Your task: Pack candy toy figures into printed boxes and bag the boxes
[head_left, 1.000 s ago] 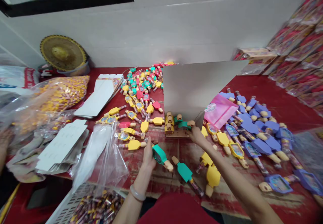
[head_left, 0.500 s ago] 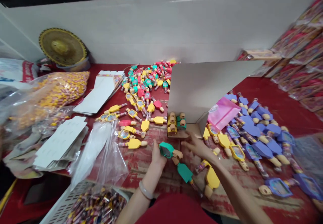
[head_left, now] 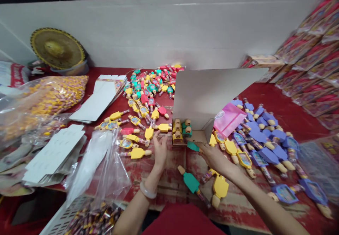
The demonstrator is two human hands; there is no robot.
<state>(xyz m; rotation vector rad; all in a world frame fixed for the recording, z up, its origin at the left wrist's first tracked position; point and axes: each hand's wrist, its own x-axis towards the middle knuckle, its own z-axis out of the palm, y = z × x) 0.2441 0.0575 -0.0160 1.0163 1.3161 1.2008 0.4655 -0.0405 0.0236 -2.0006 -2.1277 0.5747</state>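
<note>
A woven straw hat rests against the wall, red cartons stacked at right

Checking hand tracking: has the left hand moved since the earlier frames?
Yes, forward: the left hand was well in front of the white cardboard box, and now sits beside its left front corner.

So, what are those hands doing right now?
Left hand open by cardboard box. Right hand pinching teal candy toy. Yellow and teal toys standing inside box.
</note>
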